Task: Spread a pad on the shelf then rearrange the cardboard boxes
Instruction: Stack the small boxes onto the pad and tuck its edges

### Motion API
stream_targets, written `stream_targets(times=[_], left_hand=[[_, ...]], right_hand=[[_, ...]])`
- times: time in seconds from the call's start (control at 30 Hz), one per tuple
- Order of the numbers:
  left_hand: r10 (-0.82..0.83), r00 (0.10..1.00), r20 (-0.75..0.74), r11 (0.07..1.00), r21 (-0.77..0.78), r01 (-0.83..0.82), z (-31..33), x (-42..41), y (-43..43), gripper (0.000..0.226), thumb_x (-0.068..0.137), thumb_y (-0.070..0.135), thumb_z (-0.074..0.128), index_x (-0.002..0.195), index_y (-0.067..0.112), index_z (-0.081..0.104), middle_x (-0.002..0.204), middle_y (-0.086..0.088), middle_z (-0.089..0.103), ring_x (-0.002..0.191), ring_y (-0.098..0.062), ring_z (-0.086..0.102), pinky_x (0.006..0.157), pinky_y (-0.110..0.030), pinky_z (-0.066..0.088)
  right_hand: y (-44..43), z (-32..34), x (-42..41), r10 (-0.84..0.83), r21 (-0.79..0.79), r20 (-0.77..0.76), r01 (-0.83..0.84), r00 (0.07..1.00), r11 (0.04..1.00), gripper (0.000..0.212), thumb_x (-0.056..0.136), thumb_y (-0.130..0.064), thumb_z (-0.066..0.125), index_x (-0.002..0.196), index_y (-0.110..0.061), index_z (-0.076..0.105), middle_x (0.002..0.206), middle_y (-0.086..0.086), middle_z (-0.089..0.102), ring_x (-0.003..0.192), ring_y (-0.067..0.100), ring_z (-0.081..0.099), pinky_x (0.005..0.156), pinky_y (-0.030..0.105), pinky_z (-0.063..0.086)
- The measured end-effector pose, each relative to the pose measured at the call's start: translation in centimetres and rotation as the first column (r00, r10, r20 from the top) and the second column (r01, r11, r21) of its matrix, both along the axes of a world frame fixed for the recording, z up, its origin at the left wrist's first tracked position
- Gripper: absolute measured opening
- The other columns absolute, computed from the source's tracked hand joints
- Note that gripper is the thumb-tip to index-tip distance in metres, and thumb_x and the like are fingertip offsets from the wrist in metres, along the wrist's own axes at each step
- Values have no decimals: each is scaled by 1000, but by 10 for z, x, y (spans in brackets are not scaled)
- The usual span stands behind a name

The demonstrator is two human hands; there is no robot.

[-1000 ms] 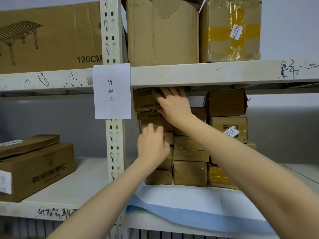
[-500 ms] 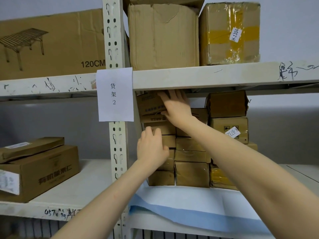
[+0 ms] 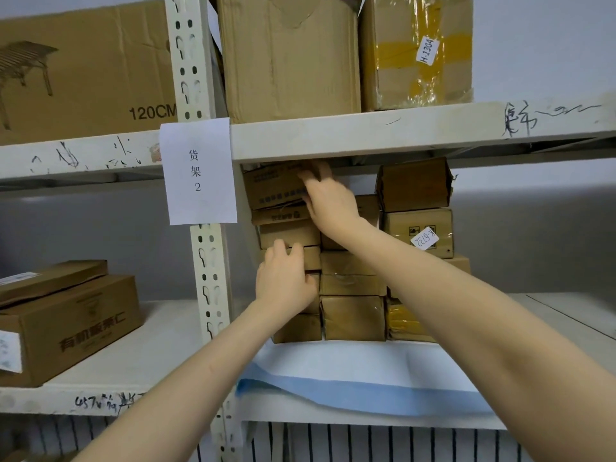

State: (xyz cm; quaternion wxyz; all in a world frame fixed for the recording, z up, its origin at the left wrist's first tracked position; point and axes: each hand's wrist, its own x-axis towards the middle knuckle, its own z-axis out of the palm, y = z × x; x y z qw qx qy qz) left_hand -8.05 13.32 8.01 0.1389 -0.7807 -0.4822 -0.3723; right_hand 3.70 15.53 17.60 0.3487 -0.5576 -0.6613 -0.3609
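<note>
A white and blue pad (image 3: 360, 378) lies spread on the middle shelf (image 3: 366, 420), its blue edge hanging over the front. Small cardboard boxes stand on it in three stacks against the wall. My right hand (image 3: 330, 198) rests flat on the right end of the top box (image 3: 271, 188) of the left stack, just under the upper shelf. My left hand (image 3: 283, 278) presses flat against the front of the left stack's middle boxes (image 3: 290, 233). The middle stack (image 3: 351, 315) and right stack (image 3: 416, 228) stand free of both hands.
A perforated upright post (image 3: 208, 278) with a paper label (image 3: 198, 171) stands left of the stacks. The upper shelf (image 3: 400, 128) carries big cartons (image 3: 290, 58). Two long boxes (image 3: 63, 315) lie on the left bay's shelf. The pad's right part is bare.
My right hand has slid slightly left along the top box, which now sits a little tilted. My left hand stays pressed on the stack. The view has shifted slightly.
</note>
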Motion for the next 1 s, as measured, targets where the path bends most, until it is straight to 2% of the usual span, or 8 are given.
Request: stream_targets(times=[0.27, 0.37, 0.47, 0.57, 0.7, 0.83, 0.93, 1.0], left_hand=[[-36, 999, -34, 998, -46, 34, -11, 5, -2, 38, 86, 26, 58, 120, 13, 49, 123, -8, 43, 110, -23, 47, 84, -34, 52], [-92, 990, -104, 992, -92, 82, -21, 6, -2, 34, 86, 27, 57, 117, 14, 53, 116, -6, 48, 106, -23, 48, 82, -37, 53], [-200, 962, -185, 967, -197, 163, -27, 9, -4, 21, 86, 26, 57, 104, 16, 58, 105, -2, 53, 97, -22, 55, 79, -38, 54], [-311, 906, -286, 919, -333, 210, -38, 13, -3, 16, 85, 27, 59, 93, 14, 64, 94, -2, 63, 89, -22, 60, 75, -34, 52], [-388, 850, -355, 860, -471, 196, -62, 15, -1, 14, 86, 29, 55, 90, 21, 65, 78, 8, 58, 77, -15, 53, 67, -27, 41], [-340, 842, -419, 901, -400, 165, -77, 16, -1, 24, 86, 20, 54, 63, 21, 47, 63, 8, 49, 66, -17, 49, 57, -29, 33], [-284, 852, -440, 934, -328, 142, -79, 20, 0, 33, 86, 15, 55, 57, 17, 40, 59, 3, 45, 63, -21, 45, 56, -30, 31], [-258, 860, -439, 943, -309, 125, -80, 23, 1, 38, 86, 14, 56, 54, 16, 36, 57, 2, 41, 61, -22, 42, 56, -30, 29]], right_hand=[[-15, -21, 3, -32, 37, -45, 34, 998, 999, 45, 91, -17, 57, 134, -15, 44, 135, 15, 44, 104, 28, 56, 74, 30, 45], [-26, -40, 19, 42, 11, -81, -41, 996, 999, 39, 90, -15, 59, 128, -16, 51, 131, 10, 46, 101, 22, 56, 72, 27, 45], [-44, -56, 41, 154, -111, -91, -164, 984, 980, 21, 96, -22, 51, 114, -16, 58, 112, 2, 56, 93, 18, 58, 71, 28, 48], [-66, -75, 63, 226, -368, -24, -219, 974, 904, 19, 98, -31, 50, 101, -17, 62, 87, -7, 57, 80, 13, 58, 66, 26, 47], [-94, -106, 85, 194, -567, 75, -118, 978, 815, 20, 96, -39, 52, 84, -24, 57, 69, -14, 49, 61, 0, 44, 52, 18, 29], [-112, -140, 112, 72, -763, 221, 126, 973, 634, 20, 82, -37, 67, 72, -27, 52, 68, -14, 49, 69, 13, 48, 56, 26, 35], [-116, -153, 130, 9, -705, 264, 186, 964, 684, 14, 81, -27, 65, 71, -28, 54, 76, -12, 57, 77, 17, 53, 59, 27, 41], [-114, -158, 136, -27, -665, 256, 196, 966, 721, 7, 84, -25, 63, 89, -28, 66, 94, -7, 66, 88, 20, 60, 68, 30, 48]])
